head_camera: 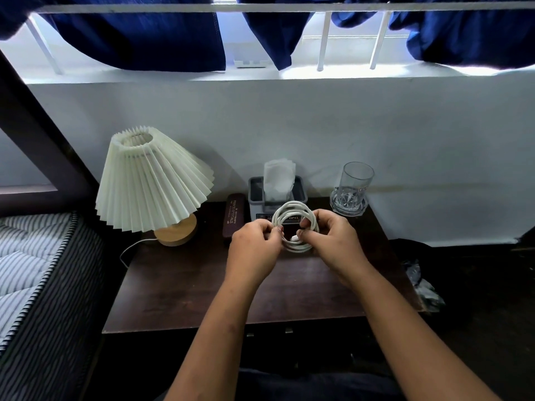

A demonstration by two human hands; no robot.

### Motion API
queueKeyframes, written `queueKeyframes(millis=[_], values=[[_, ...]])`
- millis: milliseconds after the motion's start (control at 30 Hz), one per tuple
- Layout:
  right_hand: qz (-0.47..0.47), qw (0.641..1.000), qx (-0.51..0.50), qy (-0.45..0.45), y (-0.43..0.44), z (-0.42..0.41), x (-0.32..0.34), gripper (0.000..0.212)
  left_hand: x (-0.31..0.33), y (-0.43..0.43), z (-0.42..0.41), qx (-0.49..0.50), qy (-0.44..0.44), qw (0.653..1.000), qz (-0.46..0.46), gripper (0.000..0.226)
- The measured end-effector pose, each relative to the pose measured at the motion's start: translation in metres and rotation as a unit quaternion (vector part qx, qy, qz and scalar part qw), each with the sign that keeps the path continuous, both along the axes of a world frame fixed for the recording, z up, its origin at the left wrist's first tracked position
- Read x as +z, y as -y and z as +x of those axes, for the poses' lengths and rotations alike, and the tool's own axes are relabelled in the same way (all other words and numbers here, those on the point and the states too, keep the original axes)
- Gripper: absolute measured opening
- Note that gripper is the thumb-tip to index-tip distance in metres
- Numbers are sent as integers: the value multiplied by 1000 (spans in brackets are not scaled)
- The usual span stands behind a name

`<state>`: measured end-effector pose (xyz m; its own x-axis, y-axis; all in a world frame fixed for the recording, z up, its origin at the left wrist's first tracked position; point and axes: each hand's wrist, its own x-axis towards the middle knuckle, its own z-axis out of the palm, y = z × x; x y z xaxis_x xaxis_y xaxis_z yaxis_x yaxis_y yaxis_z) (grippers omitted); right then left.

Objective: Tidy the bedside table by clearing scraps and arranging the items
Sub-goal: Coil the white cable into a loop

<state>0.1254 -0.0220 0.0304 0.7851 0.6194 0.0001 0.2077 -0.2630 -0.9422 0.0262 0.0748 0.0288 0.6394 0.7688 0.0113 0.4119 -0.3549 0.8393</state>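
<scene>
White cable [293,204] over tabletop [188,285], both grips [254,250] [333,241] seemingly pinching

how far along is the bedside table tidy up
Mostly done: no scraps show on the dark wooden table, and the pleated cream lamp, dark glasses case, grey tissue holder and clear glass stand along the back. In hand: the left hand and right hand grip the coiled white cable. Left: setting that coil down.

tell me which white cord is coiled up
The white cable gripped by the left hand and right hand, wound into loops; the lamp cord trails loose from the lamp base.
</scene>
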Motion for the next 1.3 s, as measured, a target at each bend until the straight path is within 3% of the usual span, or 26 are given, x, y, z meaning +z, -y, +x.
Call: queueKeyframes(millis=[133, 333, 400, 467, 533, 600, 733, 867, 967, 1033, 1133, 1300], values=[[-55, 986, -64, 146, -4, -6, -1, 19, -1, 4, 1, -44, -52, 995, 70, 22], [-91, 977, -105, 160, -8, -7, -6, 19, 3, 12, 2, -72, -37, 995, 58, 23], [-94, 986, -100, 95, -8, -5, -6, 18, 3, 11, 2, -74, -35, 996, 45, 22], [-28, 996, -40, -77, -7, -6, -4, 16, 2, 8, 1, -61, -40, 997, 36, 22], [52, 967, 32, -248, -5, -8, 0, 13, 2, 6, 1, -43, -33, 998, 10, 26], [78, 948, 76, -298, -2, -6, 5, 11, 3, 7, 0, -29, -14, 999, -32, 25], [91, 936, 121, -318, 2, 2, 9, 25, 4, 3, 2, 28, 19, 992, -124, 26], [82, 944, 153, -279, 3, 6, 9, 25, 9, 4, 4, 72, 109, 934, -332, 25], [81, 951, 184, -236, 4, 8, 10, 41, 16, 7, 5, 85, 201, 877, -429, 27], [64, 970, 195, -130, 4, 9, 9, 49, 19, 8, 4, 95, 247, 847, -462, 28], [29, 980, 195, 37, 4, 9, 7, 42, 22, 8, 5, 105, 281, 823, -482, 29], [4, 977, 198, 84, 2, 8, 12, 44, 24, 9, 6, 115, 323, 805, -484, 32]])
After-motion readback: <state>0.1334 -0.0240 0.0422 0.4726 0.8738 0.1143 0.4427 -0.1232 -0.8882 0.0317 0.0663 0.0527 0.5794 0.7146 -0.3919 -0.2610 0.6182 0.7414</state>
